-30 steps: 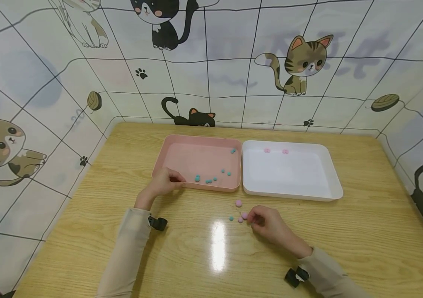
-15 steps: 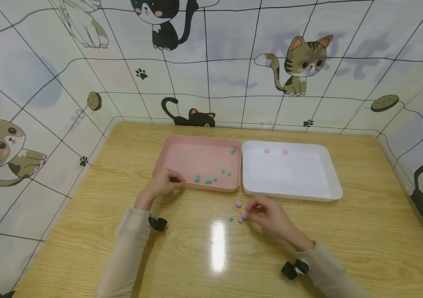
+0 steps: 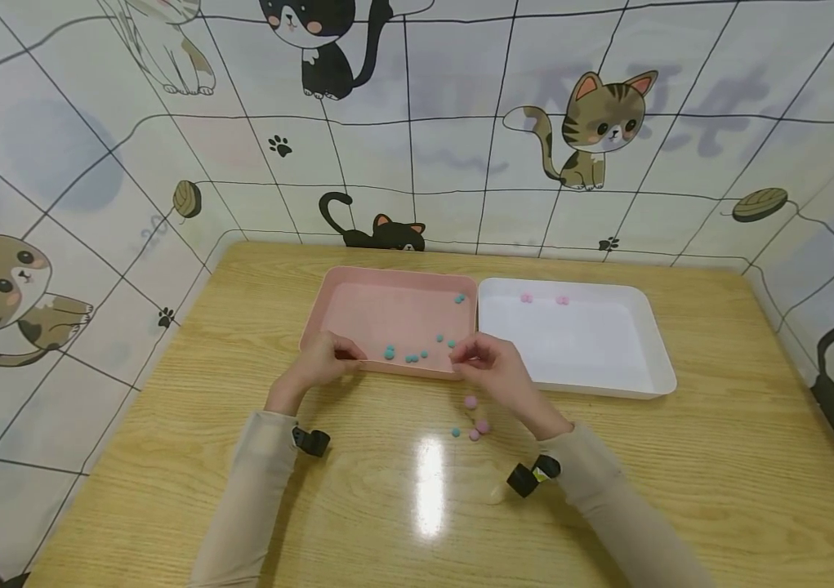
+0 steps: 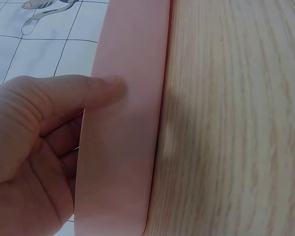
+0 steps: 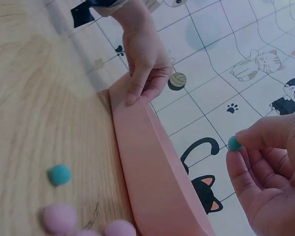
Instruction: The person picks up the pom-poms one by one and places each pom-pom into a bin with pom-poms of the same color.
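Note:
My left hand (image 3: 324, 359) grips the near wall of the pink tray (image 3: 387, 306) toward its left end. In the left wrist view the thumb (image 4: 108, 91) lies flat against the wall's outer face, the other fingers behind it. Over the tray's near right corner is my right hand (image 3: 496, 366). Its thumb and index finger pinch a small teal ball (image 5: 234, 143), plain in the right wrist view. Several more teal balls (image 3: 390, 353) lie on the tray floor, mostly along the near side.
Adjoining the pink tray on the right stands a white tray (image 3: 586, 343) with pink pieces (image 3: 562, 300) near its far wall. On the wooden table in front lie three pinkish-purple balls (image 3: 470, 403) and one teal ball (image 3: 456, 433). A cat-print backdrop (image 3: 453, 147) rises behind.
My right hand has moved up and left, from beside the loose balls on the table to above the pink tray's corner. The left hand has stayed on the tray wall.

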The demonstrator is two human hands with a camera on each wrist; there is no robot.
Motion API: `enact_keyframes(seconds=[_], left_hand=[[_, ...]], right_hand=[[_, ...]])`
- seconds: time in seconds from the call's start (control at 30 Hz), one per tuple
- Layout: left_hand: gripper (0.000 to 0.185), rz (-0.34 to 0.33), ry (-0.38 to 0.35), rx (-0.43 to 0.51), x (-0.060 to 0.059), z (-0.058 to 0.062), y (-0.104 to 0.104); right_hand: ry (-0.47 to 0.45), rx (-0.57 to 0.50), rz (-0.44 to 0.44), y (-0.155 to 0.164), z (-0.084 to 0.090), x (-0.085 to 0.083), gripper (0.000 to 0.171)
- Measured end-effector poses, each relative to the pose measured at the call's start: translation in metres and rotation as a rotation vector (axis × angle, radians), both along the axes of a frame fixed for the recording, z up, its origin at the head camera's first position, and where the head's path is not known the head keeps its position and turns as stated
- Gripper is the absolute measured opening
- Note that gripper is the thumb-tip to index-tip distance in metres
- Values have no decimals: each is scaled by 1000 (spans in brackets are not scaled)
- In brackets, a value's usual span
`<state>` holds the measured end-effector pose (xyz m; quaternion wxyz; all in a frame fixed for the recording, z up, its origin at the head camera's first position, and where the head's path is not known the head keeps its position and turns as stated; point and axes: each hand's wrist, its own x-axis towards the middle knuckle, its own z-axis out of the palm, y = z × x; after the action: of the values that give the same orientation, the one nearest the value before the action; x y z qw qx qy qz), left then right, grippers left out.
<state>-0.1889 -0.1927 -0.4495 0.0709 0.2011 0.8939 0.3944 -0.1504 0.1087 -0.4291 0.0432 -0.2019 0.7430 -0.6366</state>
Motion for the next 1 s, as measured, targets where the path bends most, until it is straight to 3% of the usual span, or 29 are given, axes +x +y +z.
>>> enact_keyframes(seconds=[0.5,1.0], left_hand=[[4,-15,2,16,0,1,0],[4,-5,-5,4,-2,-1,0]], right_hand=[[-38,-85,-111,-39,-1,-39,12],[-180,-165,-229,-65,-14,-60,13]])
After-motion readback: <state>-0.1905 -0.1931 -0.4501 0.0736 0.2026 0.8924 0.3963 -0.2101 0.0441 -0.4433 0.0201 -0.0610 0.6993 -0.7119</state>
